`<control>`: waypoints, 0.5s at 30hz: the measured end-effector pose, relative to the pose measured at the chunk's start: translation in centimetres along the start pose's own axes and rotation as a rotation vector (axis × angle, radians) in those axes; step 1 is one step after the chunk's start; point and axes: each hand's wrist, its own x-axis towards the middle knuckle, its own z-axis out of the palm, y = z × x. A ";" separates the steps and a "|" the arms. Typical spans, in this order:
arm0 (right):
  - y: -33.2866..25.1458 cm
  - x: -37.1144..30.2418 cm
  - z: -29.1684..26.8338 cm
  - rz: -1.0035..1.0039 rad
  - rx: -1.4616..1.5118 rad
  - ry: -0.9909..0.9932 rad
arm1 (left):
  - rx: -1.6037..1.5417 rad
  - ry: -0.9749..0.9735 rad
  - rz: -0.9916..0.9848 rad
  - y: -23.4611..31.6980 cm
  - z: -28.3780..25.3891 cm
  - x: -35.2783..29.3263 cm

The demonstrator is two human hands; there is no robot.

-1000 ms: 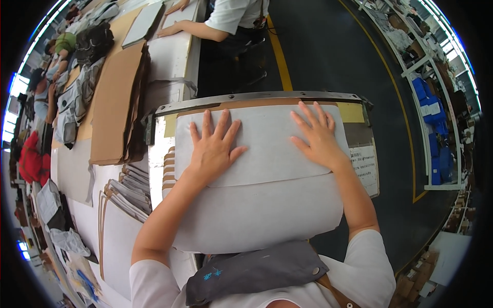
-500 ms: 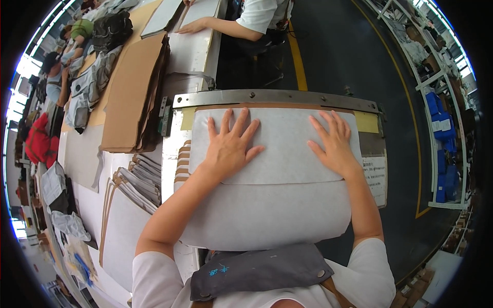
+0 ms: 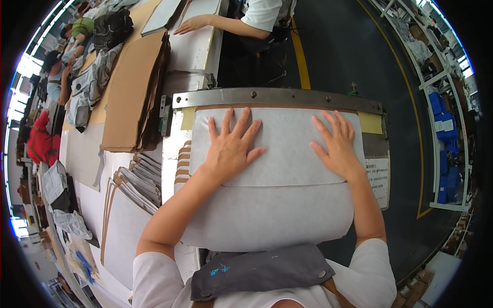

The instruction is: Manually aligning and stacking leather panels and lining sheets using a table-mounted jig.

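My left hand point(image 3: 230, 146) lies flat with spread fingers on the left part of a white sheet-like panel point(image 3: 285, 149). On the same panel's right part, my right hand point(image 3: 338, 146) also rests flat, fingers apart. Below it, a larger white panel with rounded corners point(image 3: 272, 213) reaches toward my body. A thin brown edge shows along the far side of the upper panel, just short of a long metal bar point(image 3: 287, 97) with screws. Yellow patches point(image 3: 371, 123) stick out at both sides. Brown strips point(image 3: 184, 161) peek from under the panel at the left.
A stack of brown sheets point(image 3: 133, 92) and a fanned stack of white, brown-edged pieces point(image 3: 128, 220) lie to the left. Across the table is a co-worker's hand point(image 3: 192, 24). Shelves with blue bins point(image 3: 446, 126) stand at the right beyond the dark floor. A printed paper point(image 3: 377, 179) sits beside the panel.
Both my hands stay flat on the panel, with almost no movement. The co-worker's near hand has lifted slightly from the table, and their other hand has left the view.
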 end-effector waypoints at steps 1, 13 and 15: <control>0.0 0.0 0.0 0.000 0.000 0.000 | -0.001 -0.006 0.000 0.0 0.0 0.0; 0.1 -0.2 0.0 0.008 0.039 0.026 | -0.007 0.038 0.045 -0.3 -0.3 0.2; 0.0 0.0 0.1 0.007 0.030 0.030 | -0.006 0.048 0.045 -0.4 0.0 0.1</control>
